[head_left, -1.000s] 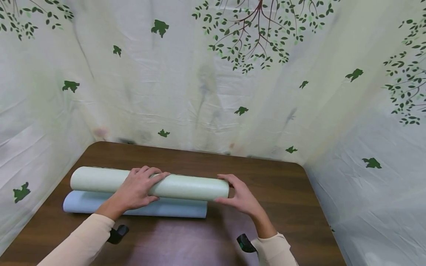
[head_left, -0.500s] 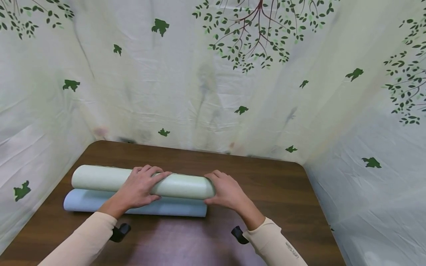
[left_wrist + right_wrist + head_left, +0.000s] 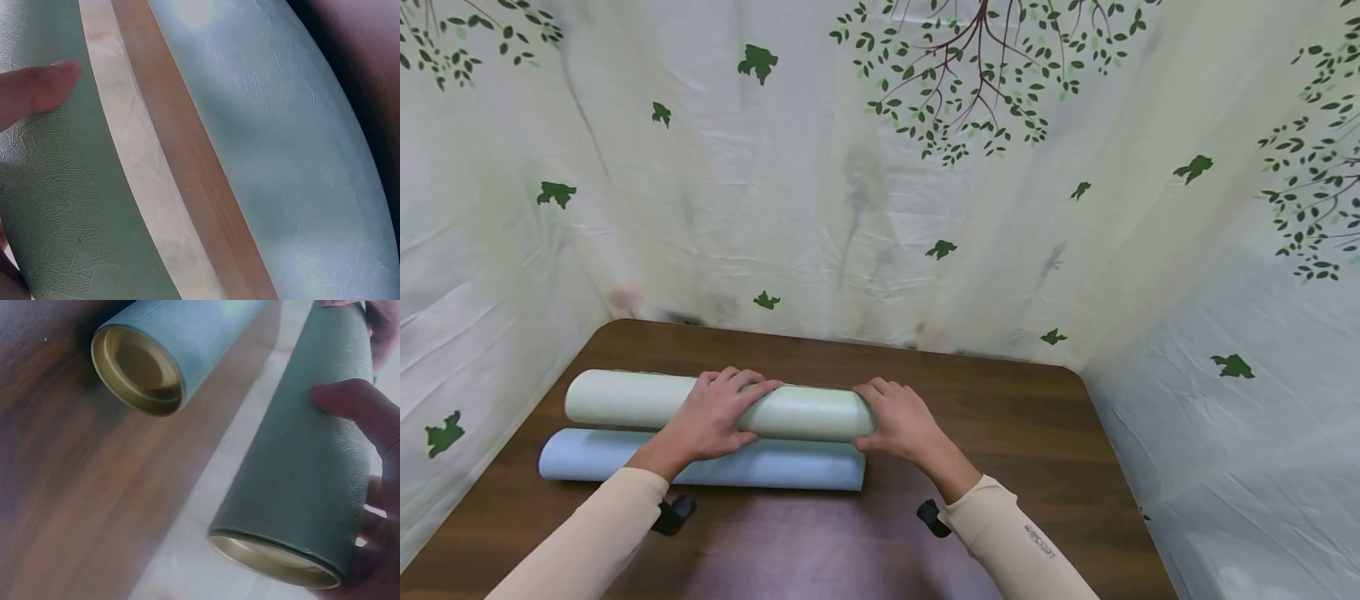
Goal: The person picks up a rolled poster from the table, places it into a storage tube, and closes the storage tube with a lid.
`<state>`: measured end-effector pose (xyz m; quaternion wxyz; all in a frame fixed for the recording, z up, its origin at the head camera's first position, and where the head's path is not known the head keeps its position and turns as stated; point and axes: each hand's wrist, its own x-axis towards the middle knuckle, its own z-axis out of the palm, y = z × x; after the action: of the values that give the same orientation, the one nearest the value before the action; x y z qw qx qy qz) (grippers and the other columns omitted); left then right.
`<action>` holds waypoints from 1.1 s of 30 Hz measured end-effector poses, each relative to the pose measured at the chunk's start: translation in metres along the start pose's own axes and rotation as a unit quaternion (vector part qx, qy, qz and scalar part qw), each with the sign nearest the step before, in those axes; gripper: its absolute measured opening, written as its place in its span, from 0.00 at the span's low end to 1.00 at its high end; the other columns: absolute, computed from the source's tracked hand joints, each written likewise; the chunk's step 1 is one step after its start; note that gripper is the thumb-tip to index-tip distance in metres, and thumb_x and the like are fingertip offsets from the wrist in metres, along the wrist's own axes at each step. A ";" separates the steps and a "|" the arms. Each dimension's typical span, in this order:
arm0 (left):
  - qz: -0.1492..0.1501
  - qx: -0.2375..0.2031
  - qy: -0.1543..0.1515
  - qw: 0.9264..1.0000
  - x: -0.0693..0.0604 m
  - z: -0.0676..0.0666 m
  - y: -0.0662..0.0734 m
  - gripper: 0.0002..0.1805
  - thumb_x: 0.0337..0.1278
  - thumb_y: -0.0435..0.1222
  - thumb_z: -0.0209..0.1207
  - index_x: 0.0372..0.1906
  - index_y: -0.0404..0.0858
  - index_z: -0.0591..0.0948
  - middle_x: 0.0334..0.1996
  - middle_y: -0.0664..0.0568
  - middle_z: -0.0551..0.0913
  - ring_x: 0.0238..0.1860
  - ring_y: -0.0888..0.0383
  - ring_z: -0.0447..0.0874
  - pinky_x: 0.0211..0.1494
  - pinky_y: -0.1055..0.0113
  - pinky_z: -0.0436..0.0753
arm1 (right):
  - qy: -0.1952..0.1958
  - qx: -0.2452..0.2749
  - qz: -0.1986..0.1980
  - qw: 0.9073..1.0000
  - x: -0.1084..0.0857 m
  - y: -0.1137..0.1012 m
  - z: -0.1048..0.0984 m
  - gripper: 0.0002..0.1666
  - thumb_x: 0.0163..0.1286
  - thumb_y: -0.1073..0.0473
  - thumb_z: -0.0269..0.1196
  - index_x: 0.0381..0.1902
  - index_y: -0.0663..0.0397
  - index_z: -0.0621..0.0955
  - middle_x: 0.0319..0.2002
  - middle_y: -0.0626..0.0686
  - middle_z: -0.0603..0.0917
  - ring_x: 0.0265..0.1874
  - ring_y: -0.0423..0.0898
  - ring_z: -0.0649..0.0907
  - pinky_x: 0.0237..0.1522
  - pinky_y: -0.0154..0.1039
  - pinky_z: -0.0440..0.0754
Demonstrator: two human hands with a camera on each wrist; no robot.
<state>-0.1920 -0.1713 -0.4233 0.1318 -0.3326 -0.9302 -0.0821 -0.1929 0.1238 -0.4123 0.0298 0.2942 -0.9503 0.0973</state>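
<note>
A long pale green cylindrical tube point(image 3: 808, 412) lies across both hands in the head view. My left hand point(image 3: 715, 412) grips it near the middle, fingers over the top and thumb point(image 3: 56, 84) on the near side. My right hand point(image 3: 902, 421) holds its right end, which that hand partly hides in the head view. The right wrist view shows the green tube's gold-rimmed end point(image 3: 275, 559) below the thumb. Nearer the person, a light blue tube point(image 3: 775, 467) lies on the table, parallel and apart. Its gold end point(image 3: 137, 369) has a recessed disc.
The brown wooden table point(image 3: 1000, 450) has rounded far corners. Whitish curtains point(image 3: 820, 208) printed with leaves and branches stand behind it and on both sides. Small black devices point(image 3: 934, 517) hang at both wrists.
My right hand has slid left along the green tube and come closer to my left hand. The green tube has risen slightly in view, widening the gap to the blue one.
</note>
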 end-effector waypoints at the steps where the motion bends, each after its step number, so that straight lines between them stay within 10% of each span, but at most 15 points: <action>1: -0.002 0.000 -0.003 1.000 0.002 0.001 -0.002 0.41 0.32 0.44 0.78 0.60 0.42 0.76 0.49 0.46 0.78 0.50 0.44 0.75 0.47 0.41 0.72 | 0.003 -0.001 -0.001 1.000 0.003 0.001 0.002 0.41 0.48 0.43 0.74 0.59 0.53 0.76 0.53 0.51 0.79 0.49 0.49 0.80 0.49 0.47 0.77; 33: -0.093 -0.067 -0.129 0.985 0.029 0.054 -0.038 0.37 0.32 0.36 0.76 0.56 0.40 0.76 0.53 0.44 0.77 0.54 0.41 0.72 0.51 0.39 0.69 | -0.038 0.091 0.090 0.991 0.044 0.022 0.066 0.39 0.48 0.51 0.75 0.60 0.49 0.78 0.55 0.50 0.80 0.52 0.49 0.79 0.55 0.43 0.74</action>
<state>-0.2483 -0.1701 -0.4689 -0.0203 -0.2605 -0.9587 -0.1124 -0.2417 0.1042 -0.4761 -0.0423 0.2121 -0.9606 0.1747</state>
